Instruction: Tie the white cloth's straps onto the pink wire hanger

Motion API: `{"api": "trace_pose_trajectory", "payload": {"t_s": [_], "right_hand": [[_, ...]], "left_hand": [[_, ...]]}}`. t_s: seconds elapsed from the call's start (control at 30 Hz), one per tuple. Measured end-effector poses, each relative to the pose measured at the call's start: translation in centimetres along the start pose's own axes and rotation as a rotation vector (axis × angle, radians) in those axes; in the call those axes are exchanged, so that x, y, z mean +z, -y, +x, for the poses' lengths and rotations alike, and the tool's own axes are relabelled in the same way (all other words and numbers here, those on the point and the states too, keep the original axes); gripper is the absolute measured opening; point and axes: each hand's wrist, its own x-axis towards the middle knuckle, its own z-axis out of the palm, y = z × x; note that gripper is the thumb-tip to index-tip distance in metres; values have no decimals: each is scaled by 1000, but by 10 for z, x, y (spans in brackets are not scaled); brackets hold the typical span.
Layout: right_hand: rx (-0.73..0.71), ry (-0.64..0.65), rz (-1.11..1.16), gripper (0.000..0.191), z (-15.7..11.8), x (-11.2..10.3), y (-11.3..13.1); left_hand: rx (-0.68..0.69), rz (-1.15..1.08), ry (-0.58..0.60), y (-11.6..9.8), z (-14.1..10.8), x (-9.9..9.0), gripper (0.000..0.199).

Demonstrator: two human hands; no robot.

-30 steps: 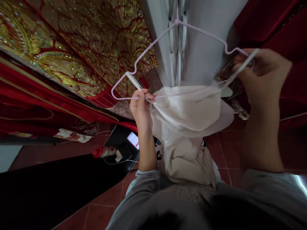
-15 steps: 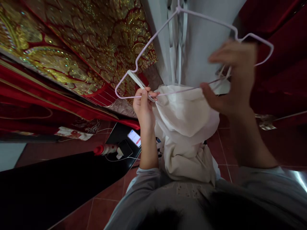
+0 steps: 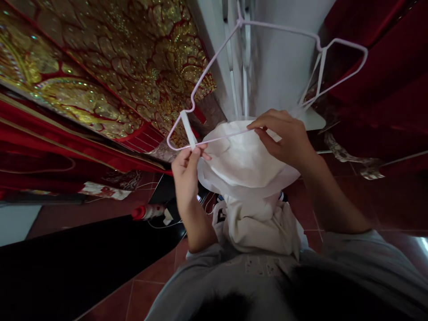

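A pale pink clothes hanger (image 3: pixel 279 26) is held up in front of me, its shoulders notched. At its left end, a white strap (image 3: pixel 189 129) hangs from the notch, and my left hand (image 3: pixel 187 178) pinches it beside the bottom bar. My right hand (image 3: pixel 286 138) has its fingertips on the middle of that bar. A second white strap (image 3: pixel 321 76) loops over the right notch and runs down past the bar. Below the hanger spreads a white skirt-like garment (image 3: pixel 247 165) of thin layered cloth, partly covered by my right hand.
Red and gold sequined garments (image 3: pixel 133 58) hang on the left, dark red cloth (image 3: pixel 377 89) on the right. A black table (image 3: pixel 83 254) at lower left bears a red-capped bottle (image 3: pixel 147 211). A pale panel (image 3: pixel 281 67) stands behind the hanger; red tiles (image 3: pixel 150 267) cover the floor.
My right hand has left the right end of the hanger and moved left to the middle of its bar. The right strap now shows over its notch. My left hand has shifted slightly down and left.
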Motion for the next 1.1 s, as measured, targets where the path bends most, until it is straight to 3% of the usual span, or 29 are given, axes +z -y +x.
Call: {"api": "trace_pose_trajectory", "payload": {"t_s": [0.13,0.23,0.37,0.47,0.53,0.63,0.7,0.77,0.83,0.9,1.0,1.1], "right_hand": [[-50,-47,50,24,-1,1,3],[-40,-58,58,22,-1,1,5],[-43,-59,-3,22,-2,1,1],[-19,-51,-18,21,-3,4,-2],[-7,-56,-27,20,-3,7,-2],[-2,-53,-50,19,-3,10,1],[-7,-39,-56,19,-4,9,1],[-18,-31,-58,21,-5,5,-1],[-26,-28,-60,23,-6,2,-2],[-26,-22,-60,25,-7,1,-2],[-28,-35,-65,24,-7,0,4],[-2,-232,-157,20,-10,-8,6]], "left_hand": [[-6,-96,186,-27,1,-30,31],[-41,-17,291,-42,8,-42,34],[-74,123,441,-48,9,-52,37],[-21,89,521,-48,7,-49,49],[54,-43,429,-50,9,-42,47],[151,-269,135,-54,22,-39,34],[190,-274,-56,-55,32,-43,28],[192,-140,-178,-52,41,-50,37],[138,9,-172,-45,44,-53,35],[77,56,-65,-35,43,-48,21],[38,-87,32,-16,41,-29,19],[3,-320,-70,5,43,-11,19]]}}
